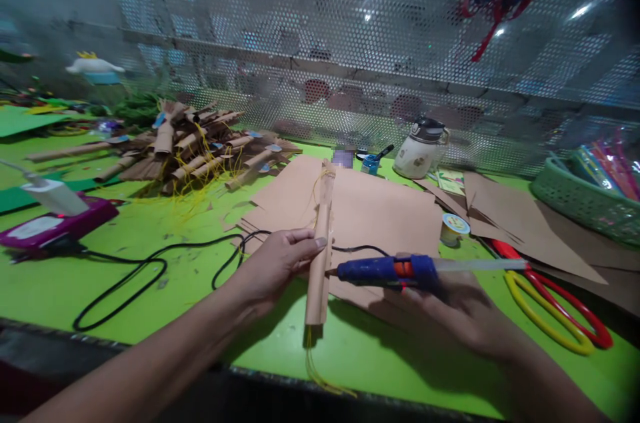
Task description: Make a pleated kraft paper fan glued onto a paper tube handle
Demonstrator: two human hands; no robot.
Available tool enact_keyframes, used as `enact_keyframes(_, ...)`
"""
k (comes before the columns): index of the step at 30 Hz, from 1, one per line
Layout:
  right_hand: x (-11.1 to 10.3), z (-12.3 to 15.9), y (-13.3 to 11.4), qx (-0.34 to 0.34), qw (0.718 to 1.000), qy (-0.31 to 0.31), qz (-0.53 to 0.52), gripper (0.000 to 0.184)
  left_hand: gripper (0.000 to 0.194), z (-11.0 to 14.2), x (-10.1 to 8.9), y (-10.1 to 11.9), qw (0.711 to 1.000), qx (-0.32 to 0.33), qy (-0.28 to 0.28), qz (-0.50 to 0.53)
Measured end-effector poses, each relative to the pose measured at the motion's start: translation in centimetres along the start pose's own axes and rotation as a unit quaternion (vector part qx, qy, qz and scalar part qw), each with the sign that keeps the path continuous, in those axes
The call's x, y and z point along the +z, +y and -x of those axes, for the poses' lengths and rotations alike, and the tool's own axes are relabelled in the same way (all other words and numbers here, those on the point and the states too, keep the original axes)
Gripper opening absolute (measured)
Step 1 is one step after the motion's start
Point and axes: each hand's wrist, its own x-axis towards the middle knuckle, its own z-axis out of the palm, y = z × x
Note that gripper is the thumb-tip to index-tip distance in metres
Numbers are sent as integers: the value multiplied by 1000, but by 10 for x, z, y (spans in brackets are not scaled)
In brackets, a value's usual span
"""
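My left hand (280, 260) is closed around a rolled brown paper tube (320, 256), holding it upright-tilted above the green table (190, 270). Yellow strings (320, 370) hang out of the tube's lower end. My right hand (460, 313) grips a blue hot glue gun (395, 271) with an orange trigger and a clear glue stick poking out the back. The gun's nozzle touches the side of the tube. A black cord (150, 263) runs from the gun across the table to the left.
Brown paper sheets (380, 210) lie under the tube. A pile of finished paper rolls (200, 146) sits at the back left. Red and yellow scissors (555, 306), a small tape roll (453, 228), a green basket (585, 200), a white jug (420, 150) and a pink box (55, 226) surround them.
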Motion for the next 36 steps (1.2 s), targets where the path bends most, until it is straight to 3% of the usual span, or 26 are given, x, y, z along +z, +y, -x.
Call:
enact_keyframes(5, 0, 2, 1, 2, 999, -39, -22, 25, 14, 0, -2, -2, 1000, -9, 6, 5)
enact_keyframes(12, 1, -3, 3, 17, 998, 51, 38, 30, 14, -1, -2, -2, 999, -25, -11, 22)
enact_keyframes(16, 1, -3, 3, 21, 996, 73, 41, 31, 17, -2, -3, -2, 999, -33, -18, 25)
enact_keyframes(29, -2, 4, 2, 27, 998, -33, -53, 22, 12, -3, -4, 0, 997, -35, 0, 70)
enact_keyframes(33, -2, 4, 2, 17, 998, -29, -50, 23, 10, -3, -3, 2, 997, -34, 11, 71)
enact_keyframes(36, -2, 2, 3, 2, 1000, 16, -21, 24, 8, -2, -3, 2, 996, -43, 22, 69)
